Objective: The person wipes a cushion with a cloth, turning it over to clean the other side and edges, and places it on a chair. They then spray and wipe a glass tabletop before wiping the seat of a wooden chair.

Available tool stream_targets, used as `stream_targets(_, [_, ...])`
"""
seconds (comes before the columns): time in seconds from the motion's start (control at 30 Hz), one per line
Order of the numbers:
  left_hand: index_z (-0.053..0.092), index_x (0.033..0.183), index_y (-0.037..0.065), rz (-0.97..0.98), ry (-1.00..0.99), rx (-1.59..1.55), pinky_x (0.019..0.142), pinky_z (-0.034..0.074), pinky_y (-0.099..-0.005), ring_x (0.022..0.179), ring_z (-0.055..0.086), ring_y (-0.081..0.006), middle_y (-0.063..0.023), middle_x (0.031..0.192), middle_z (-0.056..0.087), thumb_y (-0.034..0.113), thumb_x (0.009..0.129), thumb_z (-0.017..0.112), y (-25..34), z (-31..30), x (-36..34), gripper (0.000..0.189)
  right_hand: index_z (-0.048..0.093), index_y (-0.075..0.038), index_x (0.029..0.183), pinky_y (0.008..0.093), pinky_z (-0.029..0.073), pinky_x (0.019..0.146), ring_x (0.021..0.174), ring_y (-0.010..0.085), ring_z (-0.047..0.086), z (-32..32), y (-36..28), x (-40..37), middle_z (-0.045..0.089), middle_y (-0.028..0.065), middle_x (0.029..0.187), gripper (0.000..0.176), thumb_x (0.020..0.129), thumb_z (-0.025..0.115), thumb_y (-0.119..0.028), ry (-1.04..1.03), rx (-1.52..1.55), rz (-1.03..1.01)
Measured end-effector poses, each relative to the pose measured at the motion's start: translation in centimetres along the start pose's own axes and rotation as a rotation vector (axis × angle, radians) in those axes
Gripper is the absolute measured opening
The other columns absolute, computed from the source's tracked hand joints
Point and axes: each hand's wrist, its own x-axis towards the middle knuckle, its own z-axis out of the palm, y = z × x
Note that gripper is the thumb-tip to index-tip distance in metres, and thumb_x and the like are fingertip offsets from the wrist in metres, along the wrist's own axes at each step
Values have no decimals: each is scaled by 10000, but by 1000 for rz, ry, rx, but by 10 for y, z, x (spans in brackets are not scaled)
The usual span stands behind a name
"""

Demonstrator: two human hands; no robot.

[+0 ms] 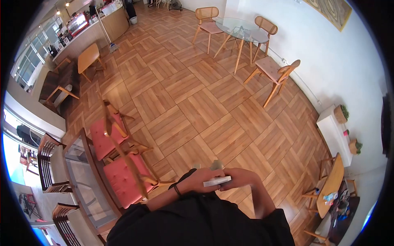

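In front of the dark shirt, my two hands meet at the bottom middle of the head view. My left hand, with a dark band on its wrist, is closed around a small flat white object. From the other side my right hand has its fingers closed at the right end of the same object. Its exact kind I cannot tell. Just beyond the fingers shows a grey-green piece, partly hidden by the hands.
Red cushioned chairs and a glass-topped wooden table stand close on the left. A round glass table with several chairs is ahead. A white shelf with plants and a cluttered wooden table line the right. A mop leans by the counter.
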Motion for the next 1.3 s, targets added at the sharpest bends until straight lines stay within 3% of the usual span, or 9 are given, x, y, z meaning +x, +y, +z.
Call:
stream_targets(0.1, [563, 1138, 141, -14, 32, -63, 695, 497, -430, 833, 665, -339, -104, 910, 673, 255, 851, 699, -37, -42, 70, 337, 624, -52, 1224, 343, 511, 902, 997, 218, 669, -81, 21, 45, 718, 90, 1061, 453, 828, 773, -214, -154, 281, 223])
stream_targets(0.2, [563, 1128, 129, -32, 57, -29, 703, 490, -416, 846, 656, -319, -103, 931, 662, 252, 863, 704, -76, -98, 145, 324, 619, -52, 1233, 351, 515, 895, 986, 225, 674, -145, 61, 81, 719, 99, 1098, 437, 835, 746, -180, 130, 213, 107])
stream_targets(0.43, [557, 1132, 104, -54, 109, 89, 665, 477, -406, 761, 632, -314, -102, 849, 632, 288, 877, 718, -108, -249, 345, 353, 643, -34, 1184, 348, 519, 823, 919, 174, 658, -319, 86, 103, 713, 95, 958, 310, 907, 675, -169, 728, 23, 460])
stream_targets(0.53, [560, 1112, 89, 1, 71, -11, 649, 472, -383, 720, 623, -286, -100, 822, 626, 290, 884, 720, -121, -310, 425, 344, 647, -20, 1197, 368, 521, 851, 968, 244, 682, -393, 118, 103, 721, 141, 1032, 334, 922, 660, -209, 836, 272, 470])
stream_targets(0.77, [636, 1063, 64, -83, 249, 5, 710, 498, -350, 780, 635, -237, -97, 834, 637, 202, 876, 741, -198, -398, 560, 255, 649, -33, 1183, 384, 513, 841, 926, 267, 681, -565, 243, 156, 718, 144, 974, 340, 925, 656, -253, 846, 269, 458])
stream_targets(0.87, [646, 1119, 51, -31, 517, 243, 755, 514, -341, 849, 644, -239, -98, 876, 653, 170, 858, 755, -242, -427, 609, 308, 658, -32, 1180, 370, 507, 840, 930, 217, 657, -669, 284, 195, 711, 94, 996, 313, 934, 650, -226, 729, 174, 500])
stream_targets(1.03, [620, 1163, 26, -374, 740, -91, 804, 533, -308, 917, 651, -154, -51, 951, 661, 74, 856, 708, -250, -500, 693, 323, 626, -97, 1259, 447, 516, 862, 1031, 368, 661, -874, 252, 262, 700, 189, 1066, 385, 920, 624, -279, 521, -161, 486])
stream_targets(1.2, [630, 1117, 21, -347, 874, -19, 801, 535, -313, 886, 659, -154, -61, 941, 665, 63, 849, 671, -276, -588, 796, 275, 577, -97, 1319, 439, 519, 840, 1004, 368, 671, -1026, 219, 330, 701, 199, 1048, 428, 919, 634, -241, 561, -316, 362])
stream_targets(1.3, [641, 1084, 20, -269, 858, 68, 795, 534, -323, 866, 664, -169, -71, 937, 668, 64, 819, 665, -313, -643, 866, 269, 577, -112, 1319, 443, 521, 859, 1011, 360, 668, -1089, 196, 366, 697, 200, 1065, 436, 885, 575, -163, 508, -97, 391])
